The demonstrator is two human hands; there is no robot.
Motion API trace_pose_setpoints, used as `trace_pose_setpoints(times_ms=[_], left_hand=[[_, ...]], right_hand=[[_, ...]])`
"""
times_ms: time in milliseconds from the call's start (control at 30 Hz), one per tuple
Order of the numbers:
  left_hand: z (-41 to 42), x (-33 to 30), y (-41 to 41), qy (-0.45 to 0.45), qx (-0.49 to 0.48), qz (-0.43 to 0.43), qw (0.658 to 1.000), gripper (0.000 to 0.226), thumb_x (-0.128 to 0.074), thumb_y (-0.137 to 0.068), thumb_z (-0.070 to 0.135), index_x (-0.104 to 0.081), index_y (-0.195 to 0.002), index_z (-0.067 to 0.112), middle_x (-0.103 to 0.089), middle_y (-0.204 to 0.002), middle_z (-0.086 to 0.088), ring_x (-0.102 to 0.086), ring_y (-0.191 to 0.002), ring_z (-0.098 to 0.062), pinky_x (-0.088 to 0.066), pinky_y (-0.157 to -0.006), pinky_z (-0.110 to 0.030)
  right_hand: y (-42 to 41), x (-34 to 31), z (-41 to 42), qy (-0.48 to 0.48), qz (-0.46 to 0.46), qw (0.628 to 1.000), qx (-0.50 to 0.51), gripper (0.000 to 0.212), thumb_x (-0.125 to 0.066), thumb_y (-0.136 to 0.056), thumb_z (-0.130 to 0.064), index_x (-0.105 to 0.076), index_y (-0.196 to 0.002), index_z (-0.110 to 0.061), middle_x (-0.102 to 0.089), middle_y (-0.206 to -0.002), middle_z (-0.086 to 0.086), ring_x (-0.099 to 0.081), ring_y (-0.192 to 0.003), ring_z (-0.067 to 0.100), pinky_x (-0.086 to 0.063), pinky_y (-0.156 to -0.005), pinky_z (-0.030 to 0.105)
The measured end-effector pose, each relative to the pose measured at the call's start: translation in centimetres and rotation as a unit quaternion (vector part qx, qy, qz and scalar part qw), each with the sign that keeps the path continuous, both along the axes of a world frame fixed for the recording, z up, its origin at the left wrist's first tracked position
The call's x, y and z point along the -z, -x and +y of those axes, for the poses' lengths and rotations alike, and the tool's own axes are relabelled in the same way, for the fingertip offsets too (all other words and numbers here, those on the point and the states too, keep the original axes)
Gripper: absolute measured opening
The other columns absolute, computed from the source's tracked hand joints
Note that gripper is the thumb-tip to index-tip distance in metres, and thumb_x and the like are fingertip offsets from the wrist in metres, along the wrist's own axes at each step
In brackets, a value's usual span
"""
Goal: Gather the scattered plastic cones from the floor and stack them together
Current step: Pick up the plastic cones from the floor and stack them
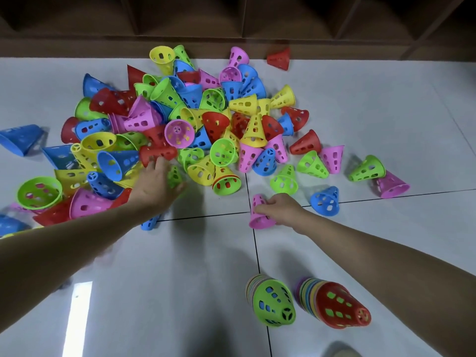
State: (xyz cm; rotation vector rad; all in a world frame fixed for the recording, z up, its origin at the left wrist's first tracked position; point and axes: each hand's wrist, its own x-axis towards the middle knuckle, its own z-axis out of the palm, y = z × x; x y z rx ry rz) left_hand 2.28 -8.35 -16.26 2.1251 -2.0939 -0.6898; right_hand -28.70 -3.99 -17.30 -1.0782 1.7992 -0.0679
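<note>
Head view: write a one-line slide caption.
Right hand grips a pink cone; left hand reaches into the pile beside two finished stacks.

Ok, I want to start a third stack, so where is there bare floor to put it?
The tiles left of the green-topped stack, below the left hand, are bare. A smaller free strip lies between the pink cone in the right hand and the two stacks. Farther up, the pile crowds the floor.
</note>
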Motion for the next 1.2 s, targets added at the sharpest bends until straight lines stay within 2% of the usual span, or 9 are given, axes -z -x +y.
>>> trace_pose_setpoints(times_ms=[100,233,433,600,767,833,900,1033,1200], left_hand=[[0.5,-0.1,0.4,-0.043,-0.027,0.077,0.996,0.063,-0.071,-0.089,0.044,-0.043,-0.129,0.005,-0.057,-0.125,-0.015,-0.055,-0.114,-0.034,-0.046,-0.094,-0.044],[0.9,-0.1,0.7,-0.120,-0.037,0.005,0.992,0.083,-0.063,-0.087,0.062,-0.041,-0.137,-0.002,-0.054,-0.127,-0.019,-0.054,-0.114,-0.034,-0.048,-0.092,-0.044],[2.0,-0.1,0.8,-0.209,-0.053,0.070,0.974,0.110,-0.044,-0.060,0.099,-0.058,-0.116,0.006,-0.051,-0.137,-0.023,-0.053,-0.118,-0.037,-0.049,-0.095,-0.046],[3.7,-3.4,3.0,-0.243,-0.106,0.253,0.930,0.083,-0.072,-0.076,0.060,-0.043,-0.143,0.020,-0.053,-0.131,-0.005,-0.058,-0.108,-0.023,-0.051,-0.091,-0.038],[6.6,-6.6,5.5,-0.293,-0.041,0.339,0.893,0.050,-0.081,-0.068,0.056,-0.067,-0.111,0.035,-0.071,-0.106,0.012,-0.064,-0.094,-0.015,-0.054,-0.081,-0.035],[8.2,-7.9,6.2,-0.291,-0.004,0.358,0.887,0.041,-0.076,-0.074,0.058,-0.069,-0.107,0.034,-0.070,-0.091,0.019,-0.060,-0.080,-0.007,-0.046,-0.066,-0.024],[9.8,-8.8,6.9,-0.266,0.038,0.385,0.883,0.053,-0.076,-0.066,0.062,-0.068,-0.109,0.033,-0.071,-0.095,0.017,-0.061,-0.088,-0.007,-0.044,-0.074,-0.025],[13.2,-10.5,8.0,-0.243,0.096,0.439,0.860,0.066,-0.078,-0.068,0.052,-0.058,-0.126,0.027,-0.070,-0.120,0.009,-0.063,-0.115,-0.012,-0.048,-0.098,-0.037],[16.9,-11.6,9.5,-0.163,0.197,0.400,0.880,0.071,-0.086,-0.070,0.042,-0.051,-0.130,0.031,-0.066,-0.116,0.013,-0.060,-0.104,-0.013,-0.048,-0.081,-0.033]], right_hand=[[0.2,-0.6,0.3,0.004,0.005,1.000,-0.008,0.030,-0.074,-0.080,-0.036,-0.056,-0.067,-0.015,-0.053,-0.070,0.002,-0.051,-0.064,0.016,-0.040,-0.058,0.026],[0.6,-1.9,0.2,0.011,-0.044,0.999,0.019,0.021,-0.075,-0.079,-0.032,-0.067,-0.071,-0.015,-0.060,-0.076,0.003,-0.058,-0.072,0.018,-0.050,-0.067,0.032],[2.3,-3.2,1.3,0.053,-0.119,0.990,0.060,0.024,-0.080,-0.082,-0.032,-0.068,-0.086,-0.012,-0.068,-0.084,0.002,-0.066,-0.080,0.016,-0.057,-0.087,0.039],[3.6,-4.6,3.2,0.100,-0.166,0.976,0.096,0.033,-0.081,-0.079,-0.035,-0.069,-0.092,-0.007,-0.066,-0.083,0.002,-0.064,-0.082,0.016,-0.056,-0.093,0.045],[4.7,-6.9,6.4,0.093,-0.218,0.965,0.115,0.060,-0.079,-0.069,-0.049,-0.067,-0.110,-0.007,-0.072,-0.095,0.006,-0.066,-0.086,0.017,-0.050,-0.075,0.033],[5.1,-7.9,7.8,0.102,-0.234,0.959,0.124,0.044,-0.078,-0.077,-0.041,-0.067,-0.106,-0.010,-0.071,-0.091,0.002,-0.065,-0.081,0.014,-0.046,-0.072,0.029],[5.8,-9.0,9.4,0.129,-0.243,0.953,0.129,0.019,-0.072,-0.088,-0.028,-0.068,-0.101,-0.015,-0.071,-0.087,-0.002,-0.064,-0.079,0.011,-0.045,-0.073,0.027],[7.0,-11.6,12.3,0.217,-0.199,0.949,0.114,0.019,-0.070,-0.091,-0.022,-0.068,-0.109,-0.014,-0.072,-0.095,-0.001,-0.065,-0.087,0.010,-0.048,-0.084,0.029],[8.1,-14.3,17.3,0.325,-0.110,0.936,0.080,0.020,-0.072,-0.090,-0.012,-0.062,-0.106,-0.018,-0.068,-0.088,-0.008,-0.063,-0.080,0.009,-0.053,-0.078,0.026]])
